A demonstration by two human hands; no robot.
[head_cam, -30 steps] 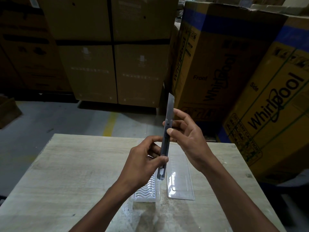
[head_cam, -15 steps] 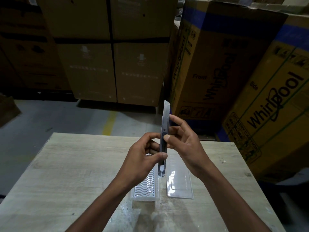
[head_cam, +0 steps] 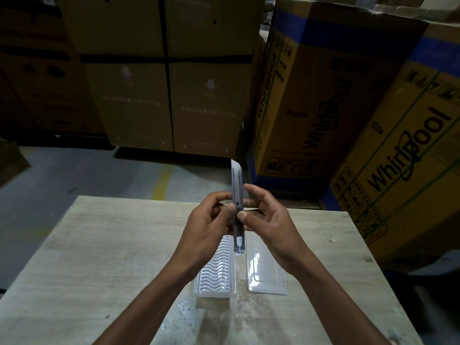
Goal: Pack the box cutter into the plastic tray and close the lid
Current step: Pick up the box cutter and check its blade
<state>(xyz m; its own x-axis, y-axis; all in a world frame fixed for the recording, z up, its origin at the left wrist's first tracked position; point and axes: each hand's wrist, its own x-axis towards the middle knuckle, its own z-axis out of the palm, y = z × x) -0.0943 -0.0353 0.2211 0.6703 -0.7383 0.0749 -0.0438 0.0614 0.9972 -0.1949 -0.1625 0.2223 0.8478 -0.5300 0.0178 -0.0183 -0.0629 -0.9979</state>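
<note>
I hold a grey box cutter (head_cam: pixel 237 195) upright above the table, its short blade tip pointing up. My left hand (head_cam: pixel 206 227) grips the lower handle from the left. My right hand (head_cam: pixel 268 225) pinches the middle of the cutter, thumb on the slider area. Below the hands lies the open clear plastic tray (head_cam: pixel 216 272) with a ribbed white base. Its clear lid (head_cam: pixel 266 272) lies flat to the right of the base.
The wooden table (head_cam: pixel 99 257) ends close behind the hands. Large cardboard boxes (head_cam: pixel 323 95) stand behind and to the right. A grey floor with a yellow line (head_cam: pixel 161 180) lies to the left.
The blade has slid back into the cutter, leaving only a short tip out. Both hands and the cutter shifted slightly left and down.
</note>
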